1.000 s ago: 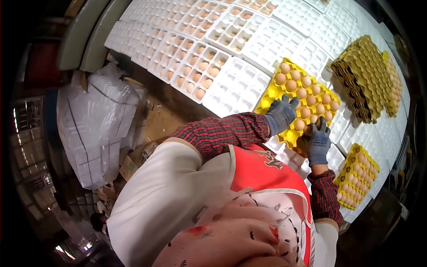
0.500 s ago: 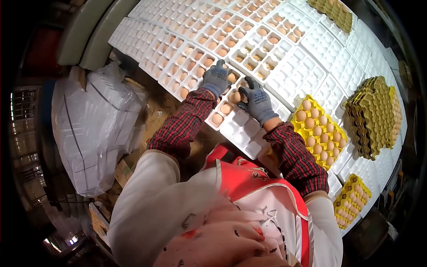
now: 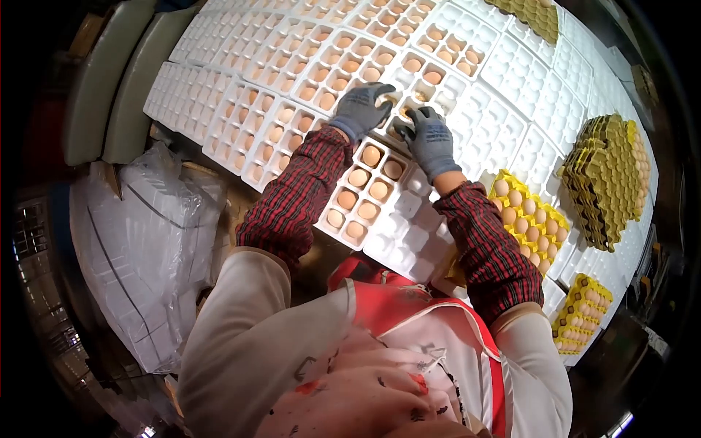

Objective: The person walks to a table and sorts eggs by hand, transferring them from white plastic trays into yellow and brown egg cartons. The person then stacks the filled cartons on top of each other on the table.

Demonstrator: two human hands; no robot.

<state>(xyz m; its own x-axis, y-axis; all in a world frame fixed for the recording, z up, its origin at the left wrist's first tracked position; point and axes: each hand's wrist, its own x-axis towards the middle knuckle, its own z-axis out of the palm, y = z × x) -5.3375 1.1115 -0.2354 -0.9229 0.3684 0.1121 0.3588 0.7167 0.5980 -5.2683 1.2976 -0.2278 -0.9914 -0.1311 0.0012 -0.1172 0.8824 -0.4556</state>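
Note:
My left hand (image 3: 362, 109), in a grey glove, reaches over the white foam tray compartments, its fingers curled near an egg at its fingertips. Just right of it, my right hand (image 3: 431, 139), also gloved, has bent fingers over neighbouring compartments; what is under its fingertips is hidden. Below my hands, a white tray (image 3: 326, 225) holds brown eggs (image 3: 358, 177) in two rows. To its right lies a white tray (image 3: 404, 227) with bare hollows. Above my right hand, two eggs (image 3: 432, 77) sit in a tray.
Yellow trays of eggs (image 3: 532, 233) (image 3: 583, 316) lie at the right, beside a stack of pulp trays (image 3: 599, 182). More egg-filled foam trays (image 3: 241, 40) spread across the upper left. A plastic-wrapped bundle (image 3: 146, 248) stands at the left.
The view has shifted. Both hands have moved up the tray, away from my body. Eggs fill the near compartments that my hands covered or worked over before.

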